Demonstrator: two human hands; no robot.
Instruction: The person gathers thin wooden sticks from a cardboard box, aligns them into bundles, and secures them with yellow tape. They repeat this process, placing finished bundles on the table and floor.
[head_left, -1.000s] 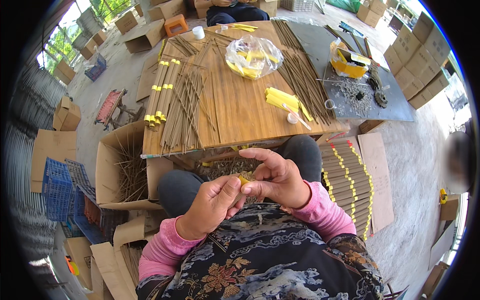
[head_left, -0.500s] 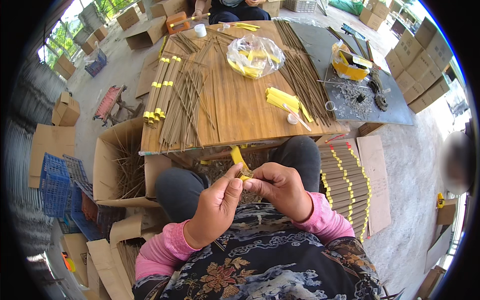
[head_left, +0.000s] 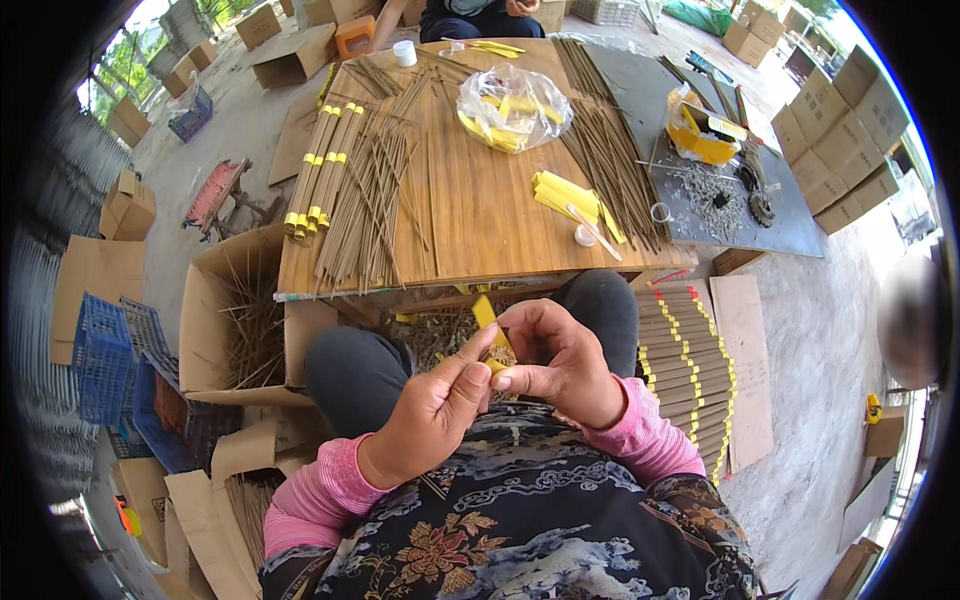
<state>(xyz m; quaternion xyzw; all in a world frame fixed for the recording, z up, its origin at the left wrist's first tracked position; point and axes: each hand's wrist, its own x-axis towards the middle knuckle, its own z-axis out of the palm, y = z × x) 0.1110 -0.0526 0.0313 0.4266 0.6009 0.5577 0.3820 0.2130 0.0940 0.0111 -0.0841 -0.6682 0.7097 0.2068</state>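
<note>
My left hand [head_left: 432, 410] and my right hand [head_left: 556, 361] meet over my lap, just below the table's near edge. Together they pinch a thin bundle of sticks, mostly hidden by the fingers, with a yellow paper strip [head_left: 485, 313] sticking up from it. The strip is half wound around the bundle. On the wooden table [head_left: 480, 215] lie loose brown sticks [head_left: 375, 190], several bundles with yellow bands [head_left: 320, 165] at the left, a stack of yellow strips [head_left: 565, 195] and a clear bag of more strips [head_left: 512, 105].
An open cardboard box with sticks [head_left: 235, 320] stands at my left; finished banded bundles [head_left: 690, 370] are piled on the floor at my right. A grey mat with a yellow tray [head_left: 700, 135] and small tools lies beyond. Another person sits across the table [head_left: 470, 15]. Blue crates [head_left: 110, 355] stand far left.
My hands have drawn the yellow strip up and out from the bundle; it now stands above my fingers, where a second ago it was hidden between them.
</note>
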